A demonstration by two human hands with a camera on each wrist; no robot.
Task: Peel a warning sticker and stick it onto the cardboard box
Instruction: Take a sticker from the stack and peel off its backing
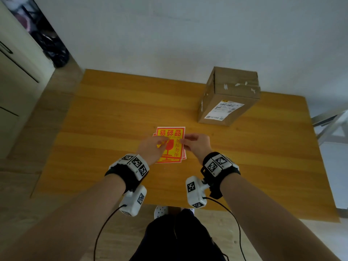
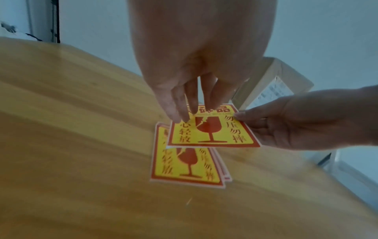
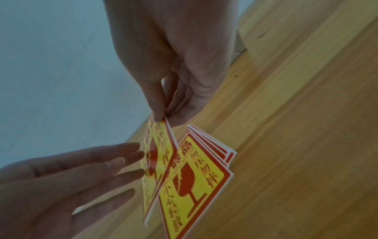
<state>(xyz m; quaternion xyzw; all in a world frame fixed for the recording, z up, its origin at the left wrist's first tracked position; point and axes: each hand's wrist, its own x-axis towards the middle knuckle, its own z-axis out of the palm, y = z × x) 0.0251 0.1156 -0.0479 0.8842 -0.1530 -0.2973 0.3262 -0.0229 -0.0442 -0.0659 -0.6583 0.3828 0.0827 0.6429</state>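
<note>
Top warning sticker lifted clear of the stack, which lies flat on the wooden surface. Pinched at its right edge by the right hand — thumb above, fingers beneath, clear in the right wrist view — so that the sheet hangs tilted and free of the ones below. Probably held by the edge to leave the face and the far corners open for the other hand.

Left hand spread loosely, fingers straight and reaching down onto the sheet's upper left part, gripping nothing. Seemingly placed there to steady the sheet or to feel for a corner where the printed layer parts from its backing. Whether the tips quite touch is hard to say through the blur.

Backing apparently still on — white rim visible all round the lifted sheet, no layer curling away. Peeling judged not yet begun.

Cardboard box standing on the far right of the surface, well apart from both hands, its shipping label facing up. Bare brown card beside that label looks the likely place for the sticker.
</note>
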